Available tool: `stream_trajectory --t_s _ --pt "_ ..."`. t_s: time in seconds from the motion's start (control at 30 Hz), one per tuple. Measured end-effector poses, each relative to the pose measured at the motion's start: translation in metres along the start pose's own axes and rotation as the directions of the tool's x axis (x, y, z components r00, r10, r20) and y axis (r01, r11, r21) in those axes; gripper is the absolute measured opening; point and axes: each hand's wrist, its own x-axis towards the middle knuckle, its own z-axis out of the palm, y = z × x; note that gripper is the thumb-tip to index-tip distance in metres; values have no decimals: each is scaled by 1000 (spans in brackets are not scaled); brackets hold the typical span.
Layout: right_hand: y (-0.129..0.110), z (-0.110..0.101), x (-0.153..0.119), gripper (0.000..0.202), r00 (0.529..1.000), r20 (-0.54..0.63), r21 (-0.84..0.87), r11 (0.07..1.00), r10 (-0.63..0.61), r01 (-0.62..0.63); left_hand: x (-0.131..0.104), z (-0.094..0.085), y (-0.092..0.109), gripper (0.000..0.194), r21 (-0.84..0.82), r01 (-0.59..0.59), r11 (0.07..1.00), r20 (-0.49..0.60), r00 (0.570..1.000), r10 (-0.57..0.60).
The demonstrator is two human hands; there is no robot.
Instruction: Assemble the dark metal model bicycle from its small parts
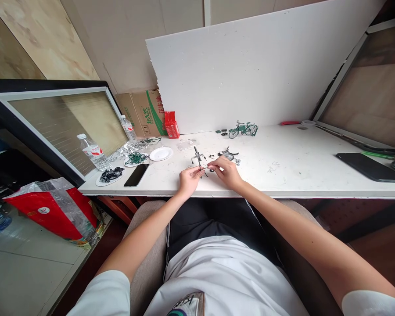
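Here, hands: the left hand (188,177) and right hand (226,170) were held together just above the counter's (283,175) near edge.
Fingers: those of both hands were pressed together, pinching a small metal frame part (199,160) that stood upright between them.
Plates: a white plate (161,153) was seen bare; a second plate (135,159) was filled with green parts, a third plate (111,176) with black parts.
Bottles: a capped water bottle (93,152) was stood left of the plates.
Further back: a finished green bicycle model (243,129) was placed.
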Motion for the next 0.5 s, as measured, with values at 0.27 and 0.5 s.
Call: stream_trajectory --t_s 0.27,0.5 --pt "6 4 -1 22 999 53 27 1000 10 -12 0 0 2 39 -3 -10 1000 0 1000 10" --pt "9 3 -2 24 994 73 109 990 86 -93 0 0 2 41 -33 87 996 -55 995 -88"
